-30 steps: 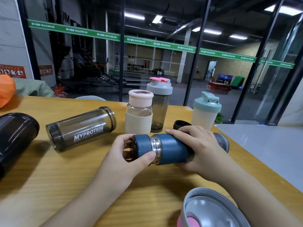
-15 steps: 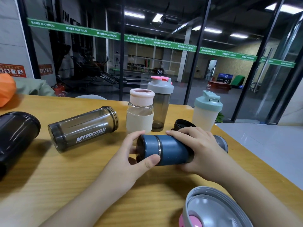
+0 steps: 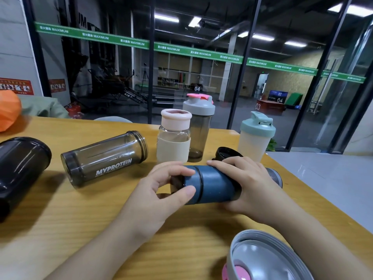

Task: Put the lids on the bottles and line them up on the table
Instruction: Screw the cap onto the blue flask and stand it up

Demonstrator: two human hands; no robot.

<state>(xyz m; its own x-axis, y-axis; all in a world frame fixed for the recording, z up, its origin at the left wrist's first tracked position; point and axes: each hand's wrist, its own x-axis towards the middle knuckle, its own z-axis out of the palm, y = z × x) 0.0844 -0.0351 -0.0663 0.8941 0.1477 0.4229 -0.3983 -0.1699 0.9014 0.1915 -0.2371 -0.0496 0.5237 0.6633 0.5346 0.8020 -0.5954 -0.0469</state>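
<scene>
Bottle [image 3: 214, 186] lies sideways near the worktop [image 3: 60, 229] edge; right hand [image 3: 248, 184] grips its body; left hand [image 3: 161, 188] pinches its lid [image 3: 189, 184].

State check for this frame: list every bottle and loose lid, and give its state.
blue bottle: lying sideways, lid on, gripped by left hand and right hand
MYPROTEIN bottle: lying, uncapped
pink-lidded glass bottle: upright, capped
grey shaker: upright, capped
mint-lidded shaker: upright, capped
black lid: loose
</scene>
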